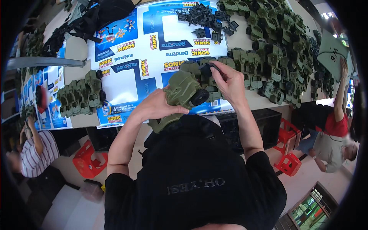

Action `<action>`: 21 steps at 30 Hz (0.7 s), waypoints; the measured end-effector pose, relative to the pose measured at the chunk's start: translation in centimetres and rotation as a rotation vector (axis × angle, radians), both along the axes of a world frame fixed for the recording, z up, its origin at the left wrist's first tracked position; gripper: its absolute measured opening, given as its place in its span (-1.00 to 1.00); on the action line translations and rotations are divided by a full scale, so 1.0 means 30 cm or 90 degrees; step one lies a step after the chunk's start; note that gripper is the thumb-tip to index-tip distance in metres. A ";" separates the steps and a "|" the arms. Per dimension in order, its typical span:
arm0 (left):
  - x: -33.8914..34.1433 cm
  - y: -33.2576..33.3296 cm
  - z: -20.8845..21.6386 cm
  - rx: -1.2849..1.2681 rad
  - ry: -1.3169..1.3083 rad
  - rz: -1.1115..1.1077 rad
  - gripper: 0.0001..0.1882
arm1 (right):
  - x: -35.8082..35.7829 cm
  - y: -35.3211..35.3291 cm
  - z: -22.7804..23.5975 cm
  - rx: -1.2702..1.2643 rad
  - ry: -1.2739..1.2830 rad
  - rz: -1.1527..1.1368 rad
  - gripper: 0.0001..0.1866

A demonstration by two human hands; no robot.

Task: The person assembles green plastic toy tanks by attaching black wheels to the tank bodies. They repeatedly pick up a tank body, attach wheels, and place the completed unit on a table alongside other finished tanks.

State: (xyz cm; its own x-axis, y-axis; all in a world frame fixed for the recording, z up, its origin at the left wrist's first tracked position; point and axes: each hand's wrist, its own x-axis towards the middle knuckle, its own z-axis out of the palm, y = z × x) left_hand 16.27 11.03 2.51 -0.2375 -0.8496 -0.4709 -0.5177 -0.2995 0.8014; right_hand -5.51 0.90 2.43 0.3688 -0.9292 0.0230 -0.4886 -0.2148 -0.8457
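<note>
An olive-green toy jeep (183,89) is tilted over the table's near edge, one black wheel (199,97) facing right. My left hand (156,105) is closed round its near left side, thumb along the lower body. At the jeep's far right end, my right hand (230,83) pinches a small black part (207,70). That part seems to touch the jeep, though the fingers hide some of it, and I cannot tell whether it is attached. Another curved green piece (165,122) shows below my left hand. More green jeeps sit just behind the one I hold.
Printed blue-and-white sheets (122,85) cover the table. Black parts (205,17) lie heaped at the back. Rows of green jeeps (268,57) fill the right side; another group (81,96) stands left. A metal bar (46,61) juts in at left. Red stools (89,160) and other people flank me.
</note>
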 end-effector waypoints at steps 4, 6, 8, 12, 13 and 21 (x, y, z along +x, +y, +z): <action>-0.022 0.004 0.051 0.064 -0.132 -0.008 -0.21 | -0.008 0.052 0.054 -0.019 -0.041 0.007 -0.73; -0.011 0.029 0.035 0.051 -0.050 -0.015 -0.12 | -0.006 0.062 0.046 0.076 -0.181 -0.023 -0.72; -0.003 0.054 0.008 0.013 0.023 -0.015 -0.02 | -0.012 0.067 0.048 0.077 -0.191 -0.027 -0.72; -0.007 0.093 0.000 -0.037 0.065 0.010 0.15 | -0.018 0.088 0.092 0.006 -0.010 0.010 -0.73; -0.014 0.095 0.008 -0.033 0.056 0.015 0.17 | -0.019 0.094 0.102 -0.050 0.065 0.034 -0.74; -0.030 0.111 0.007 -0.001 0.022 -0.002 0.11 | -0.059 0.087 0.180 0.206 -0.047 0.440 -0.34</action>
